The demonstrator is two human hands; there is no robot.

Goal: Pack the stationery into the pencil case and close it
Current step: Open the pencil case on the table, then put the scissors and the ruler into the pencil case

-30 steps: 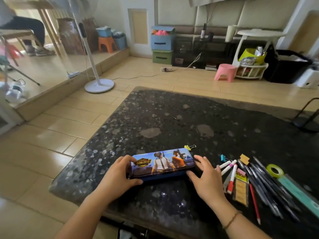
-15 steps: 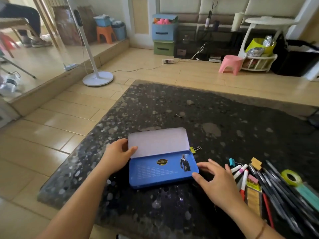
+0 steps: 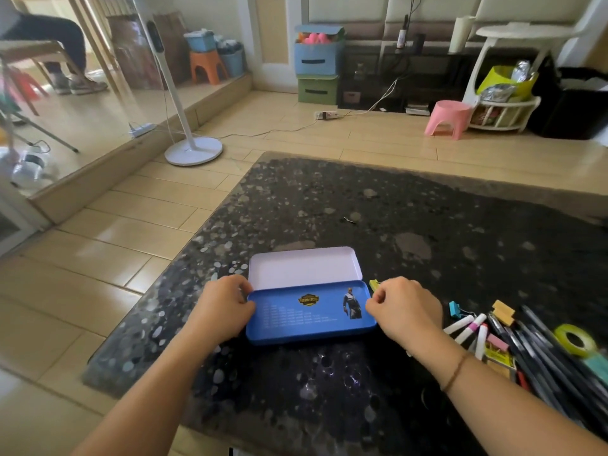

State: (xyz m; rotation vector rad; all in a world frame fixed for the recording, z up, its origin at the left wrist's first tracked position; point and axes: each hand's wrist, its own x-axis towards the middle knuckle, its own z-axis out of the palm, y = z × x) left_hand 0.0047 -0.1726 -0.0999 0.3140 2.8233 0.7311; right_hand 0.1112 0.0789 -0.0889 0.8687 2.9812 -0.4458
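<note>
At the far left of the frame I see tan floor tiles, and in the upper left a white fan stand on the floor. Moving in, the dark speckled table fills the lower centre and right. My left hand sits at the left end of the pencil case, fingers curled in and pinching that short edge, thumb near the hinge corner. The case lies open just below the centre of the frame: the blue tray is toward me with a small badge and a printed figure on its floor, nothing packed in it, and the white-lined lid is folded back flat on the table on the far side. My right hand is at the right end of the case, fingers curled tight with the fingertips pressed against that edge; I cannot tell whether it truly grips the rim or only rests there. A thin bracelet shows on that wrist. Just beyond the right knuckles a yellow binder clip peeks out beside the case's far right corner. Further right, a teal binder clip, then white markers with pink bands, lying just beside my right hand. Sticky notes sit above them, and a fan of dark pens and pencils runs toward the lower right. A roll of green tape lies at the right edge.
</note>
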